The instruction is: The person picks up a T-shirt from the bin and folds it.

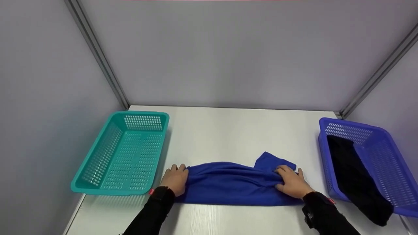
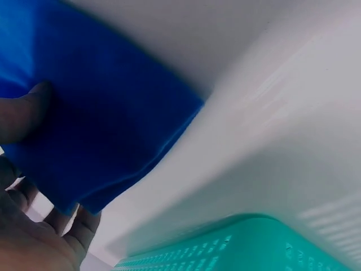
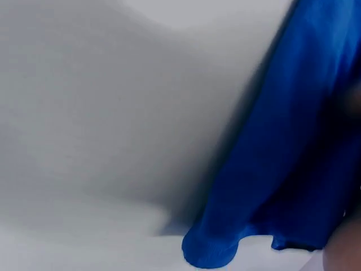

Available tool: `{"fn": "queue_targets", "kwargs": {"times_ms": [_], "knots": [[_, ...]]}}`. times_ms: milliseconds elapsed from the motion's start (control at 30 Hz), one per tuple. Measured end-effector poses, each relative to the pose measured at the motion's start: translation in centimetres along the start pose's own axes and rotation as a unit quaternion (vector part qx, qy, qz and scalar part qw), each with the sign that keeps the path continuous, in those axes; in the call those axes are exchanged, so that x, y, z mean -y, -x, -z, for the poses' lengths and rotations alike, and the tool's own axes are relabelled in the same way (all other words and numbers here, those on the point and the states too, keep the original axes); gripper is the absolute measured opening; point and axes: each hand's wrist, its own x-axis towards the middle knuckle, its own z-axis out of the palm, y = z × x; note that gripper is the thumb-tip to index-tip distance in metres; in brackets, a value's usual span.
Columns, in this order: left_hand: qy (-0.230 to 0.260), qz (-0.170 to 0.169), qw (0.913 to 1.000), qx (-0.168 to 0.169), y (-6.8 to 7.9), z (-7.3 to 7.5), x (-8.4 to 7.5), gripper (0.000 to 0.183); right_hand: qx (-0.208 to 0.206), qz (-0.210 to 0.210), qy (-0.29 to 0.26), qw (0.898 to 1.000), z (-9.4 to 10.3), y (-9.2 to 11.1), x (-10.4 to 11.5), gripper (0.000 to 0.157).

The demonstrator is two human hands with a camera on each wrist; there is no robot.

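Blue cloth (image 1: 228, 187) is lying on the table (image 1: 212, 130)
Head: it's seeming soft, light, best gripped near its ends; right hand (image 1: 292, 183) is touching it. Left wrist: left hand (image 2: 39, 243) is pinching one end. Right wrist: grip is hiding, cannot tell.

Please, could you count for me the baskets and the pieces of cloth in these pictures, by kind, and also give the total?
Baskets: 2 (teal basket, purple basket)
Pieces of cloth: 2 (blue cloth between the hands, black cloth partly in the purple basket)
Total: 4
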Motion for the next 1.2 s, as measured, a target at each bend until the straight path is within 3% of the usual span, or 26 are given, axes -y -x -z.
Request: {"fn": "queue_targets", "kwargs": {"times_ms": [100, 167, 267, 400, 467, 567, 767, 1000, 1100, 1200], "knots": [[0.005, -0.005, 1.0, 0.004, 0.0, -0.2, 0.1, 0.036, 0.019, -0.056, -0.102, 0.993, 0.7, -0.2, 0.0, 0.046], [0.01, -0.008, 0.9999, 0.004, -0.1, -0.4, 0.2, 0.042, -0.001, -0.064, -0.117, 0.991, 0.7, -0.5, -0.1, 0.042], [0.011, -0.011, 0.9999, 0.006, -0.2, -0.6, 0.1, 0.055, -0.038, -0.057, -0.059, 0.996, 0.3, -0.4, -0.2, 0.032], [0.007, -0.008, 0.9998, 0.015, -0.2, -0.5, 0.0, 0.048, -0.028, -0.08, 0.028, 0.996, -0.1, 0.1, -0.1, 0.059], [0.0, -0.004, 0.9999, 0.017, -0.2, -0.5, 0.0, 0.034, -0.008, -0.103, 0.035, 0.994, -0.1, 0.1, 0.0, 0.07], [-0.007, 0.001, 0.9999, 0.013, -0.1, -0.4, 0.0, 0.023, 0.0, -0.119, 0.026, 0.993, 0.0, 0.0, 0.0, 0.074], [-0.004, 0.009, 0.9999, 0.0, 0.1, -0.3, 0.0, 0.021, -0.029, -0.107, 0.034, 0.993, 0.0, -0.2, 0.2, 0.066], [-0.003, 0.018, 0.9998, -0.008, 0.0, -0.2, -0.2, 0.023, -0.091, -0.058, 0.068, 0.992, -0.5, -0.3, 0.2, 0.023], [-0.01, 0.011, 0.9998, -0.013, 0.0, -0.1, -0.2, 0.023, -0.111, -0.027, 0.068, 0.991, -0.6, -0.5, 0.2, 0.025], [0.002, 0.007, 1.0, -0.004, -0.1, 0.2, -0.1, 0.026, -0.103, -0.018, 0.051, 0.993, -0.3, -0.6, 0.1, 0.03]]}}
